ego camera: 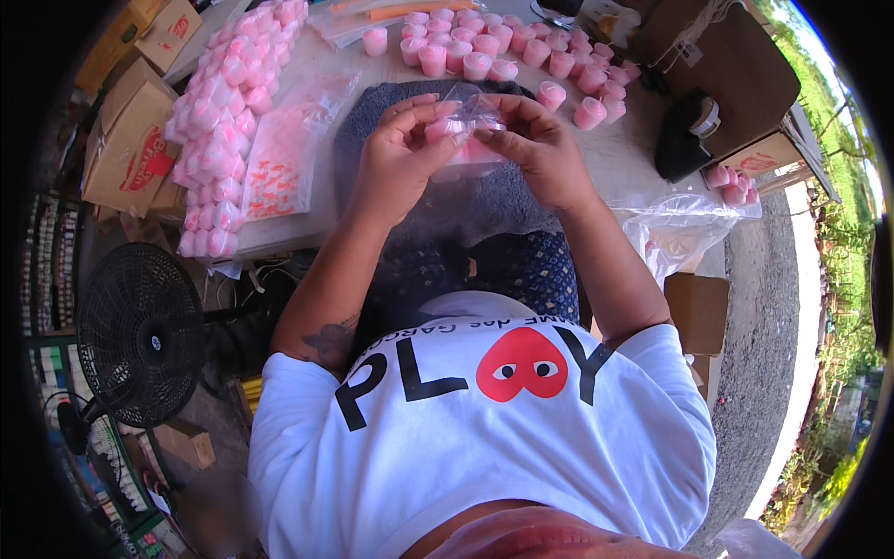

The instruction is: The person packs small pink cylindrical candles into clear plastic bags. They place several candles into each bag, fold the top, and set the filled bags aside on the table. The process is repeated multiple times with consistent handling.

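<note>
Between my hands is a clear plastic bag (466,98) with several pink votive candles (469,148) inside it. My left hand (412,136) pinches the bag's left side with thumb and fingers. On the right side, my right hand (527,136) grips the film near its top, thumb over a candle. The bag is above a dark grey towel (363,115) laid on the table. Beyond my hands stand many loose pink votive candles (477,66). Left of the towel lies a flat printed plastic bag stack (283,168).
A long pile of bagged pink candles (223,119) lines the table's left side. Cardboard boxes (115,140) stand past it, with a black fan (140,335) below. At right are an open cardboard box (733,63), a black tape dispenser (681,140) and clear plastic sheeting (670,230).
</note>
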{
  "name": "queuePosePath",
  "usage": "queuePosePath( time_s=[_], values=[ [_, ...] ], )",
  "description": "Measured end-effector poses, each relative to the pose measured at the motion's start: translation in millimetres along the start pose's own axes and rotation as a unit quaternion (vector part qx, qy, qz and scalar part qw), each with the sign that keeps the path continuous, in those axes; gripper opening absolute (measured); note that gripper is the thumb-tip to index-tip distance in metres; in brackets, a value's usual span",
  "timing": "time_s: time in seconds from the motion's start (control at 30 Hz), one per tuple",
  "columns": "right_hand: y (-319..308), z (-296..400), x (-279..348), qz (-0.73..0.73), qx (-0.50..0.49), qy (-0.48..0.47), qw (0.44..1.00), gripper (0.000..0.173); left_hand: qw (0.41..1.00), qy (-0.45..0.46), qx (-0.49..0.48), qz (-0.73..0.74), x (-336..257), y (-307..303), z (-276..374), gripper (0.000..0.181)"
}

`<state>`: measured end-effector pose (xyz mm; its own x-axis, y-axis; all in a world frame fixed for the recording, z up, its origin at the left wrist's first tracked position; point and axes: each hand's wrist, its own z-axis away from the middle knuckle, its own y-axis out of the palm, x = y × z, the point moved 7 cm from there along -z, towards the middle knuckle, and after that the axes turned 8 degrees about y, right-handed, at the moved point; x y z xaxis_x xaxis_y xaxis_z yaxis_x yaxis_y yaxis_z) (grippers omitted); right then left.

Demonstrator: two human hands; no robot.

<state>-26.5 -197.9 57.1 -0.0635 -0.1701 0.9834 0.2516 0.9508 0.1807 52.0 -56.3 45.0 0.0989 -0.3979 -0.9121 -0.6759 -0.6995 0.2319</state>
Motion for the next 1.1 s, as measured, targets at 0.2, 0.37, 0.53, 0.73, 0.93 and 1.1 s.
queuePosePath(
  time_s=[0.2, 0.37, 0.53, 0.73, 0.93, 1.1],
  values=[
    [-2.9, 11.3, 4.1, 0.136, 0.057, -0.153, 0.977, 0.016, 0.979, 0.165, 0.032, -0.114, -12.5, -0.1, 5.4, 0.018],
    [1.5, 13.5, 9.2, 0.136, 0.084, -0.209, 0.965, 0.014, 0.953, 0.207, 0.116, -0.188, -19.7, -1.7, 6.1, 0.016],
    [-2.8, 14.4, 5.8, 0.205, 0.047, -0.285, 0.935, 0.017, 0.908, 0.289, 0.127, -0.274, -26.0, 0.5, 5.3, 0.020],
    [-2.5, 48.3, 33.1, 0.419, -0.061, -0.390, 0.818, 0.024, 0.874, 0.385, 0.096, -0.280, -19.6, 8.5, 15.3, 0.040],
    [-241.7, 121.5, 71.7, 0.318, -0.565, -0.319, 0.691, 0.046, 0.873, 0.387, 0.088, -0.283, -10.5, 13.3, 17.7, 0.037],
    [-329.1, 92.8, 33.5, 0.015, -0.512, 0.073, 0.856, 0.045, 0.878, 0.378, 0.109, -0.271, 1.3, 22.3, 15.1, 0.032]
  ],
)
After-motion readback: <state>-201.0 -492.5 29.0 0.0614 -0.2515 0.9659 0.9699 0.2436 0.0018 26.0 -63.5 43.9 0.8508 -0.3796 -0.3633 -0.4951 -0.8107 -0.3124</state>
